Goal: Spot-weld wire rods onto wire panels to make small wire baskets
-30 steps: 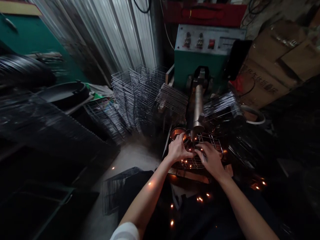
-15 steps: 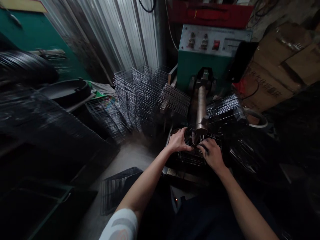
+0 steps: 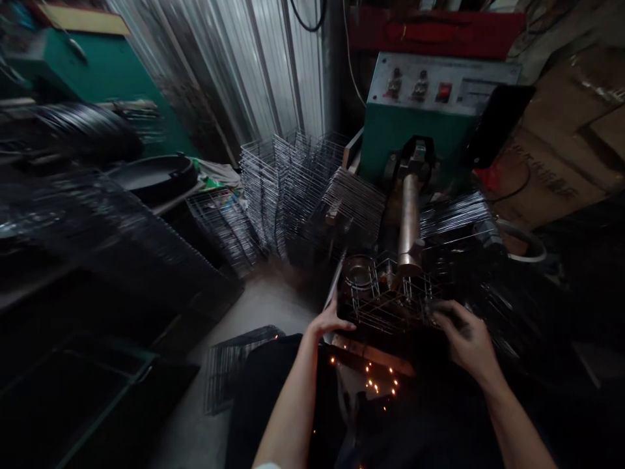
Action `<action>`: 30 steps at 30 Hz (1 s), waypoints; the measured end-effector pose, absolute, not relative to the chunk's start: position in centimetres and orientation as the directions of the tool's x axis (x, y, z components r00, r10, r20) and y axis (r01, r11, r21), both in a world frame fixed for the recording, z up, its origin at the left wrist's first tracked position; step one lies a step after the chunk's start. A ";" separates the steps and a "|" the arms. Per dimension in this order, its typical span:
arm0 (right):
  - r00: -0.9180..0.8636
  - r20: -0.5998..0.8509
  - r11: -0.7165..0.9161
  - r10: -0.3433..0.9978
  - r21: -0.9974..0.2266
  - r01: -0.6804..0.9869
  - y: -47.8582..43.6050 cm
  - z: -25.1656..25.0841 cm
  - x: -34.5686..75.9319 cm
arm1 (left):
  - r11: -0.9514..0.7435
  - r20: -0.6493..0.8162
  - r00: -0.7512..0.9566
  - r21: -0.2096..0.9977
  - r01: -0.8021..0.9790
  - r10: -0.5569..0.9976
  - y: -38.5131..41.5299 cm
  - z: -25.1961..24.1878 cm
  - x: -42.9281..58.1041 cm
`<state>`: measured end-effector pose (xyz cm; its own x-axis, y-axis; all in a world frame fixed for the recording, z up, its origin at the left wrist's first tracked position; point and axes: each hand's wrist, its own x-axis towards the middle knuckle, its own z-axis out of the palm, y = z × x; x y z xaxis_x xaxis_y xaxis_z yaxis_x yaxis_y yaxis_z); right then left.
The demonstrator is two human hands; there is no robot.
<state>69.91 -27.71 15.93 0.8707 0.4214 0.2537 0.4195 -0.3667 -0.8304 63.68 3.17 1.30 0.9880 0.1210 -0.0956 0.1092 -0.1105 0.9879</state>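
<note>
A small wire frame (image 3: pixel 381 311) sits under the copper-coloured rod (image 3: pixel 410 225) of a green machine (image 3: pixel 415 133). My left hand (image 3: pixel 328 320) is at the frame's left side, thumb stretched toward the wires and apart from the fingers; it looks open. Near the frame's right end is my right hand (image 3: pixel 466 339), its fingers bent and smeared by motion, so whether they grip a wire is unclear. Orange sparks (image 3: pixel 374 384) fall below the frame, in front of my legs. A round metal cup (image 3: pixel 359 272) shows behind the frame's left part.
Stacks of bent wire racks (image 3: pixel 273 192) stand to the left of the machine. Bundled wire pieces (image 3: pixel 454 218) lie to its right, before cardboard boxes (image 3: pixel 551 172). Another wire rack (image 3: pixel 222 378) rests on the floor. A phone-like black slab (image 3: pixel 500 124) hangs by the control panel (image 3: pixel 454 81).
Both hands have drawn apart from beneath the rod, the left moving down-left and the right moving right and down. More sparks now show below. The view has shifted slightly.
</note>
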 end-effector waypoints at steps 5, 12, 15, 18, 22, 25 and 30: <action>0.973 0.063 -0.195 0.221 -0.975 0.108 -28.2 15.3 66.9 | 0.330 -0.141 0.987 0.938 0.110 0.071 -1.1 -3.0 64.6; 0.961 -0.001 -0.226 0.278 -0.972 0.064 -27.3 17.0 64.0 | 0.194 -0.142 0.970 0.976 0.103 0.196 0.7 0.1 62.4; 0.825 -0.005 -0.138 0.565 -0.986 0.089 -26.8 19.3 62.3 | 0.104 -0.061 0.950 0.994 0.031 0.305 3.0 2.5 58.7; 0.614 0.083 -0.015 0.785 -0.988 0.152 -26.1 21.7 60.3 | 0.011 0.037 0.945 0.999 -0.043 0.325 5.1 5.5 55.2; 0.491 0.182 0.019 0.852 -0.948 0.318 -24.6 23.3 58.7 | -0.063 0.110 0.970 0.993 -0.098 0.216 5.9 8.5 53.2; 0.513 0.208 -0.059 0.833 -0.888 0.457 -23.6 22.7 58.9 | -0.098 0.108 0.986 0.991 -0.096 0.128 4.1 9.3 54.3; 0.570 0.273 -0.251 0.775 -0.695 0.674 -23.2 19.2 61.0 | -0.299 0.218 0.976 0.931 -0.209 -0.003 -0.7 9.8 58.1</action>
<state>61.03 -23.24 19.19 0.5699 0.7752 0.2726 0.6740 -0.2511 -0.6947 58.12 -0.69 9.80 0.9759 -0.0032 0.2181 -0.2090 -0.2987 0.9312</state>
